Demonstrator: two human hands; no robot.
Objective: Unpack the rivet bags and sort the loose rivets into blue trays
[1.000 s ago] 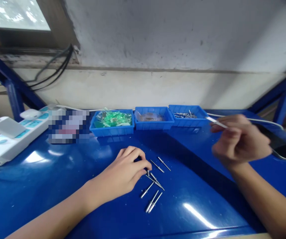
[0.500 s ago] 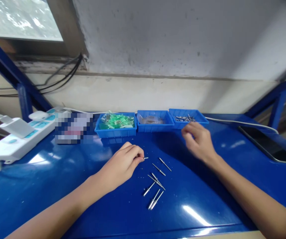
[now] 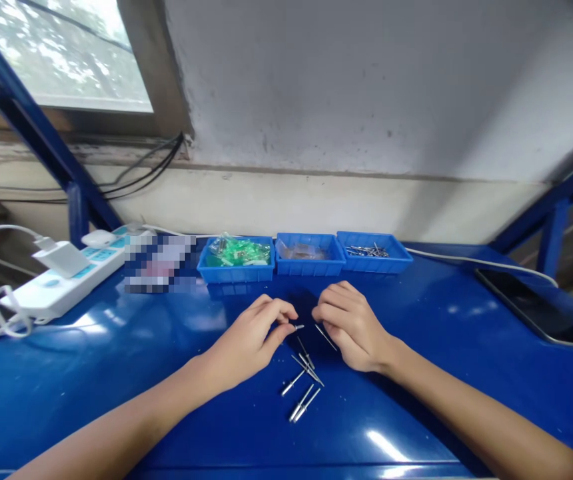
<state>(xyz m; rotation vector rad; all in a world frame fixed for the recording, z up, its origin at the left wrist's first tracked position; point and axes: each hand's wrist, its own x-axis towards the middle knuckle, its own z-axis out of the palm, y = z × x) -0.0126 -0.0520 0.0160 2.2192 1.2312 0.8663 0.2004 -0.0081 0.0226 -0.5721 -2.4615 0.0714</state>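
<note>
Between the thumb and fingers of my left hand is a blind rivet, mostly hidden, with only its metal end showing. My right hand is close by on the right, its fingers curled together; what they hold, if anything, is hidden. One loose rivet lies beside the right fingertips; I cannot tell whether they touch it. Several more silver rivets lie scattered on the blue tabletop below both hands, some crossing each other.
Along the wall stand three blue bins: one with green-tinted bagged parts, one with a clear bag, one with metal rivets. A white power strip with cords lies left, a dark phone right.
My right hand has moved left and down from near the rivet bin to beside my left hand. The left hand keeps its pinch on the rivet. The camera view has shifted slightly.
</note>
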